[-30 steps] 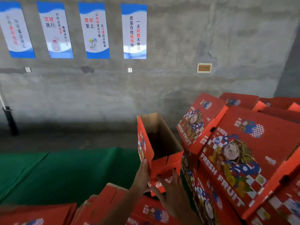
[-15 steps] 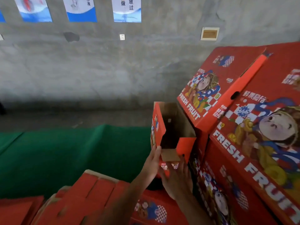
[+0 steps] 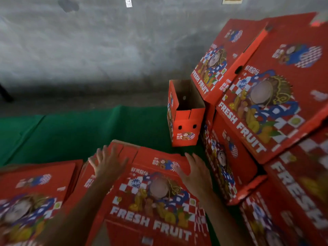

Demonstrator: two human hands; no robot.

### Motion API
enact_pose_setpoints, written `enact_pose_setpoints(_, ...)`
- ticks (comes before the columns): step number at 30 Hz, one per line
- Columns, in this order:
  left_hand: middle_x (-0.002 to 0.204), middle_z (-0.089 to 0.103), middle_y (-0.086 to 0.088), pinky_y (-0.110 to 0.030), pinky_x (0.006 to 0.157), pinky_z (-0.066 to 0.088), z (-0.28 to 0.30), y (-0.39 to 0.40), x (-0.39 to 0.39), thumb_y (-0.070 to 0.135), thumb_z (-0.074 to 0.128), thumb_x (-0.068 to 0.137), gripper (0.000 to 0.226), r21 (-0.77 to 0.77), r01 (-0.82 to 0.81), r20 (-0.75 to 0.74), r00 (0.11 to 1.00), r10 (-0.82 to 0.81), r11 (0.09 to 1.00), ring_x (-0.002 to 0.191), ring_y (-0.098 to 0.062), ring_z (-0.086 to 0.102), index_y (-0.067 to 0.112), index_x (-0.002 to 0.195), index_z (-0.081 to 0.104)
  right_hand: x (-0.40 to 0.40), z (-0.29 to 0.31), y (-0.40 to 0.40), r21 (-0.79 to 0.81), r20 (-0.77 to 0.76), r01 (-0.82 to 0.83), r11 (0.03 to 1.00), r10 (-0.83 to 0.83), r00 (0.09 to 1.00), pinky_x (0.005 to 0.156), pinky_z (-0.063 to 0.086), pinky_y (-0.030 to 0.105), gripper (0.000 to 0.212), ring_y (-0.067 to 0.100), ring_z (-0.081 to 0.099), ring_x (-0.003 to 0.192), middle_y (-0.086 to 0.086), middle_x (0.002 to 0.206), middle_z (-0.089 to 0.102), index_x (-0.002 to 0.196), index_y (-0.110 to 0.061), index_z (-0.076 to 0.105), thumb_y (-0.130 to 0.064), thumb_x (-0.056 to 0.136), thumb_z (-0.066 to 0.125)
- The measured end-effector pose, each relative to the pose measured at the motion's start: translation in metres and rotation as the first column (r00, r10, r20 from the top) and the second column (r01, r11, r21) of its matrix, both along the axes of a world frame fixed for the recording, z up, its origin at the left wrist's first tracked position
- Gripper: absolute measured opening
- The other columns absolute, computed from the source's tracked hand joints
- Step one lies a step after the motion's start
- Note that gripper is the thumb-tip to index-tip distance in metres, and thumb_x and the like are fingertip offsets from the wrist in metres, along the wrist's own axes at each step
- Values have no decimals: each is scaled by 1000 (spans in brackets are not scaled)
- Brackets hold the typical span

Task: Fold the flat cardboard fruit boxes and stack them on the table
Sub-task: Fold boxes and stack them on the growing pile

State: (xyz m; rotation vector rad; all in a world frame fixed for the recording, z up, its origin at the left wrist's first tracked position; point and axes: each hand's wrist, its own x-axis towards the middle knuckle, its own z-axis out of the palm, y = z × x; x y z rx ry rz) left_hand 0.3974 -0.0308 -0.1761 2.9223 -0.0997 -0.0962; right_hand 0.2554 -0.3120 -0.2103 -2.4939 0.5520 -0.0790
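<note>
One folded fruit box (image 3: 186, 112) stands open on the green table (image 3: 71, 132), nothing inside that I see. My left hand (image 3: 108, 164) and right hand (image 3: 195, 176) spread loose over the flat boxes (image 3: 150, 201), holding nothing.

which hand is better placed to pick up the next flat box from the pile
Left, slightly. The left hand hovers open by the far edge of the top flat box, where it could lift; the right hand is open over the box's right side.

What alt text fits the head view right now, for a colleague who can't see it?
Both hands, left hand and right hand, reach open-fingered over a flat red box atop a pile on the green table. Beyond stands an open folded box, upright beside stacked folded boxes at right.
</note>
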Motion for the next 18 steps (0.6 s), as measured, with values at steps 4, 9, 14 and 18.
enact_pose_setpoints(4,170,11,-13,-64,122,9,8,53,-80,67,50,95,89,-87,-111,-18,994,110,990,155,-36,14,19,161,15,-77,0,32,72,-121,17,997,-9,993,126,14,52,100,26,7,158,1,173,2,164,-33,3,-82,88,47)
enact_pose_setpoints(9,165,25,-21,-54,125,15,7,83,-156,66,51,96,92,-57,-95,-57,994,92,994,152,-37,23,5,158,23,-147,-4,66,133,-150,23,991,-3,989,125,21,50,104,27,16,157,4,172,11,164,-19,8,-76,89,53)
enact_pose_setpoints(14,168,16,-21,-55,125,16,3,102,-209,80,40,91,101,-112,-92,-73,994,84,989,155,-38,14,4,157,26,-192,1,94,148,-94,86,985,-72,993,110,44,46,75,26,47,136,5,148,50,149,-19,39,-62,92,61)
enact_pose_setpoints(18,169,-8,-21,-53,125,10,-2,106,-245,88,33,85,118,7,28,-171,985,-27,1000,157,-37,-5,5,162,2,-215,2,106,293,-62,68,954,-52,997,111,44,49,66,25,43,139,3,150,43,153,-19,41,-35,94,67)
